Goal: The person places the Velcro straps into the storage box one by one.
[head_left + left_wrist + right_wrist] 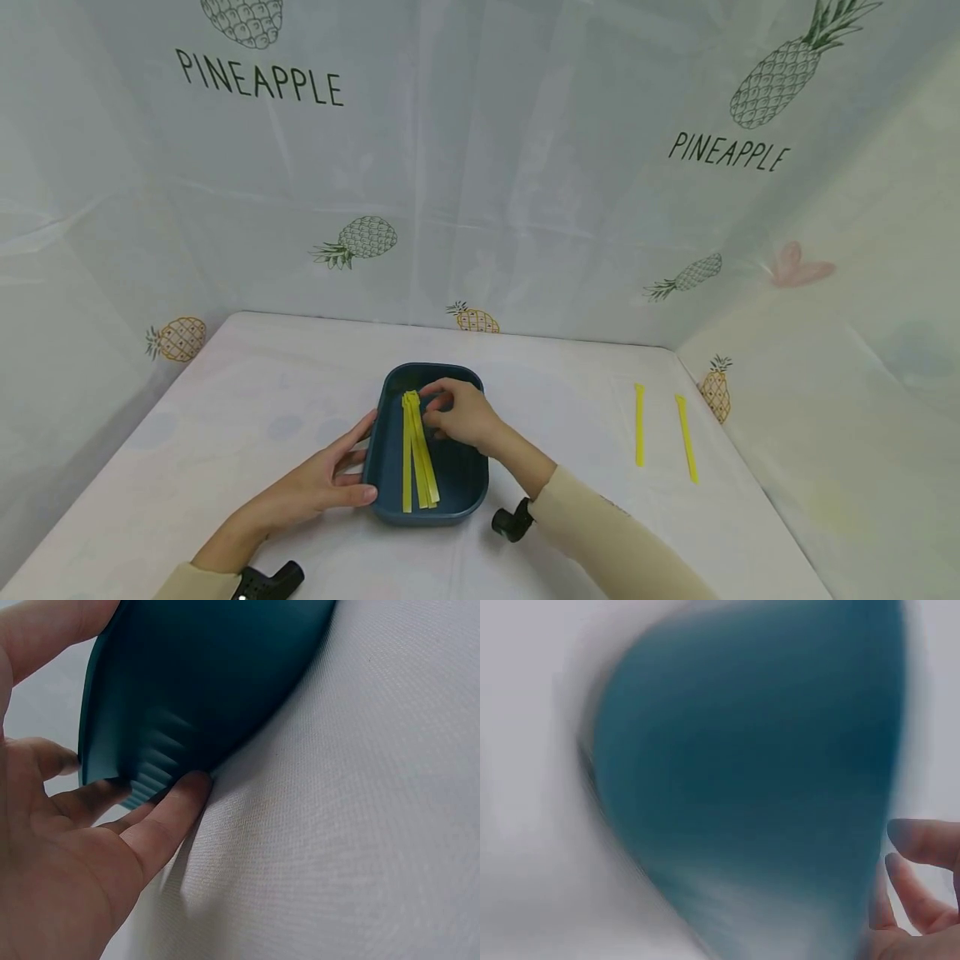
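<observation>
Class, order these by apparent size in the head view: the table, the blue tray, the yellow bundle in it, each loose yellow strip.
Table
Blue tray
Yellow bundle
Left loose strip, right loose strip: too alike to rank

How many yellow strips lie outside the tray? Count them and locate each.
2: the left strip lies on the table right of the tray; the right strip lies farther right, nearer the table's right edge. Any under the tray would be hidden.

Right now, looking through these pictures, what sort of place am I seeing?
Probably a small screened-off tabletop work space: pineapple-printed sheeting surrounds a white-covered table at the back and sides, and a dark blue tray there holds yellow strips. The wider room isn't visible.
</observation>
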Motion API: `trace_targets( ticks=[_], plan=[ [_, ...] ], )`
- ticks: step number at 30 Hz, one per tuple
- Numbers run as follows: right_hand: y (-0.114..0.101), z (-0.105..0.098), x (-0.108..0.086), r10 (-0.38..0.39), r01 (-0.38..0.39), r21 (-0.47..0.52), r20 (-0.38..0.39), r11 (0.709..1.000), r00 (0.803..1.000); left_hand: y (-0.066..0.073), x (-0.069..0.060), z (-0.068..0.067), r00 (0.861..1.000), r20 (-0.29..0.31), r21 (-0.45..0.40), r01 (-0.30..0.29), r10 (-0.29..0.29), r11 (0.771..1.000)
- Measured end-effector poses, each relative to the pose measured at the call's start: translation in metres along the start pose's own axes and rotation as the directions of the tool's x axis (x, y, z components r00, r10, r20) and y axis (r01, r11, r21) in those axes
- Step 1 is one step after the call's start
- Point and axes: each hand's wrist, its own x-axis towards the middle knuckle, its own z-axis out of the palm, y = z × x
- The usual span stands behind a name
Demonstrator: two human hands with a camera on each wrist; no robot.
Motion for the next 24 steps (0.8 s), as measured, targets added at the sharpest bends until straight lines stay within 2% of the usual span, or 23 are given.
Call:
trace_targets(
  ticks=[6,11,18,24],
  plan=[
    [-0.006,-0.043,-0.017,0.016,-0.016,0.036,0.0,0.999,1.0,0.0,0.002,0.001,1.0,-0.014,0.015,-0.003,0.004,1.0],
    [0.0,-0.084,-0.033,0.045,-0.044,0.009,-0.074,0.999,0.996,0.0,0.002,0.001,1.0,-0.028,0.03,0.004,-0.004,1.0],
    [0.023,-0.146,-0.057,0.074,-0.077,-0.014,-0.156,0.997,0.985,0.001,0.001,0.001,0.999,-0.047,0.047,0.028,-0.026,0.998],
    [0.056,-0.192,-0.076,0.091,-0.102,-0.044,-0.21,0.994,0.973,0.001,0.0,0.001,0.999,-0.043,0.05,0.024,-0.022,0.998]
  ],
)
